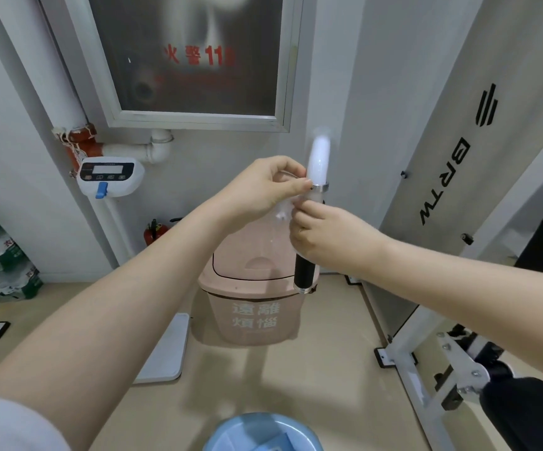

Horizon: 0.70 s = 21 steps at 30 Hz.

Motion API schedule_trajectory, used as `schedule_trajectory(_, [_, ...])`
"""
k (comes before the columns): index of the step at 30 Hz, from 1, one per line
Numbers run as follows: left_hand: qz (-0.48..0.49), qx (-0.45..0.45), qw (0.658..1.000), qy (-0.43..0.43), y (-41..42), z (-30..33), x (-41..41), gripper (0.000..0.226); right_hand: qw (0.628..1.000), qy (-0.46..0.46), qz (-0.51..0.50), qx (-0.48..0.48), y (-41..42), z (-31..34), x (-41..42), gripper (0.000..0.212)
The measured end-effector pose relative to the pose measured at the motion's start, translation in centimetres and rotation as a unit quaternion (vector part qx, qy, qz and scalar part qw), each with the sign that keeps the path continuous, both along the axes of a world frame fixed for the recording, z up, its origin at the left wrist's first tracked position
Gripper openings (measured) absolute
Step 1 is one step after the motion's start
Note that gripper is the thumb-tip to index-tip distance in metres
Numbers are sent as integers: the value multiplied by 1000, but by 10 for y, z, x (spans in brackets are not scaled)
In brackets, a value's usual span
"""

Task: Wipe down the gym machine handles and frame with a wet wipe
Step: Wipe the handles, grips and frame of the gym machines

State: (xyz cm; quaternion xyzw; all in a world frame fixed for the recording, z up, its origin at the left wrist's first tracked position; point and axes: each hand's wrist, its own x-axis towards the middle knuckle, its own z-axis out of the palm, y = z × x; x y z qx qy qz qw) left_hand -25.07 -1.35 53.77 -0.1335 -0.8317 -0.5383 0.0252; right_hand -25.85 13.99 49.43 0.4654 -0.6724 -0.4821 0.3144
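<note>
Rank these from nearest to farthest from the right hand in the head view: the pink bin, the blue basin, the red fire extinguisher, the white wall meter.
From the right hand, gripping the handle:
1. Pink bin, directly below and behind the hand.
2. Red fire extinguisher, on the floor to the left by the wall.
3. Blue basin at the bottom edge and white wall meter at upper left: too close to call.

You're looking at an evenly lit, fairly bright room — soft light, with faint shadows on the floor [263, 379] beneath your arms. The glass cabinet door [192, 53] shows hazy reflections. The white bar [318, 157] is smeared by motion blur, and straight edges bow outward near the borders — wide-angle distortion.
</note>
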Motion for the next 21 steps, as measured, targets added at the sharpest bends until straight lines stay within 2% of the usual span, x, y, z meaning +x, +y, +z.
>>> schedule_trajectory(2, [-2,-11,1000,1,-1,0,0,20,993,-44,-52,95,-8,-20,3,20])
schedule_trajectory(4, [-5,-18,1000,-2,-1,-1,0,21,974,-113,-126,151,-16,-40,9,22])
schedule_trajectory(7, [-8,-20,1000,0,1,-2,0,21,958,-117,-171,198,-20,-60,17,23])
schedule_trajectory(9, [-10,-17,1000,2,1,-3,0,21,962,-113,-157,195,-15,-62,13,23])
schedule_trajectory(12, [-10,-13,1000,9,2,-4,-2,21,992,-82,-42,87,-5,-31,-1,22])
schedule_trajectory(14, [-6,1,1000,9,1,-5,-3,22,998,-61,26,-10,9,-12,-5,37])
schedule_trajectory(16, [0,11,1000,11,-1,-5,-4,22,996,0,68,-55,22,-14,-6,56])
schedule_trajectory(18, [4,12,1000,13,-5,-7,-4,20,982,0,108,-153,26,-32,-2,59])
schedule_trajectory(21, [16,19,1000,14,-9,-11,-2,20,917,-104,107,-369,23,-66,2,38])
